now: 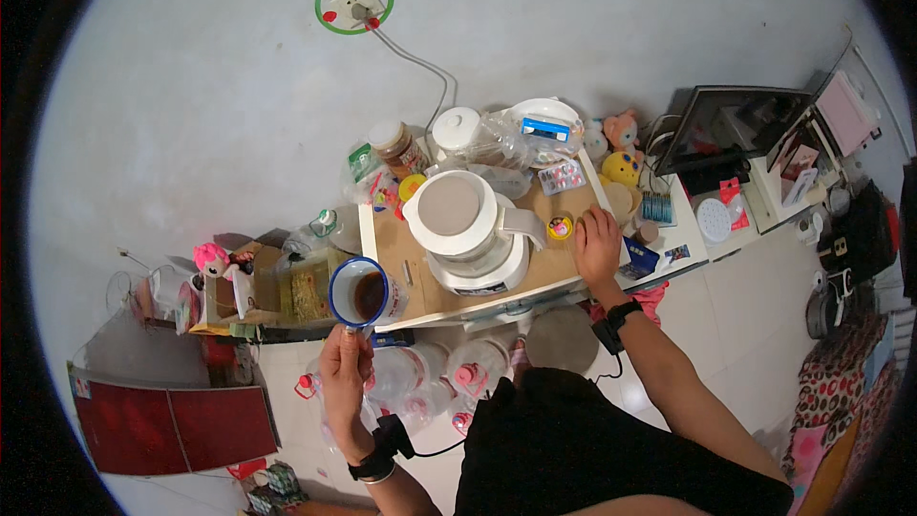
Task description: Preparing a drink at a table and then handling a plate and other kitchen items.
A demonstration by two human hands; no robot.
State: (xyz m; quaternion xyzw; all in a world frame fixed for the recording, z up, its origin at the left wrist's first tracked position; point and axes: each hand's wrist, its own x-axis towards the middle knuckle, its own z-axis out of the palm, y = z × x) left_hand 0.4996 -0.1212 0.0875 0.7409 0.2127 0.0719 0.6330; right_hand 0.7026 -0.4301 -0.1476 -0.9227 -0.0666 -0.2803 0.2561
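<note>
"White, blue-rimmed, with dark liquid [370, 296] inside. Where was that mug [394, 304]?"

"At the table's left front corner, held up in the left hand [345, 368]. Its fingers were closed at the handle, on the mug's near side."

"Did it tip?"

"Its mouth faced up toward the camera, so the liquid showed well below the rim. I couldn't tell how far it stood above the table [394, 241]."

"And the right hand [599, 244]?"

"Palm down on the right edge, fingers loosely bent and a little parted, with nothing visible in its hold. A small yellow tin [560, 226] sat just beside it."

"What was the top like?"

"Tan, edged in white. A white kettle [463, 231] stood mid-table on its base, and a pill pack [562, 177] lay behind."

"The room?"

"Pale grey wall [239, 86], with a green ring around the socket [358, 5]. Big clear bottles [473, 368] stood on the light, glossy floor [712, 315], and a dark screen [731, 129] stood off to the right."
</note>
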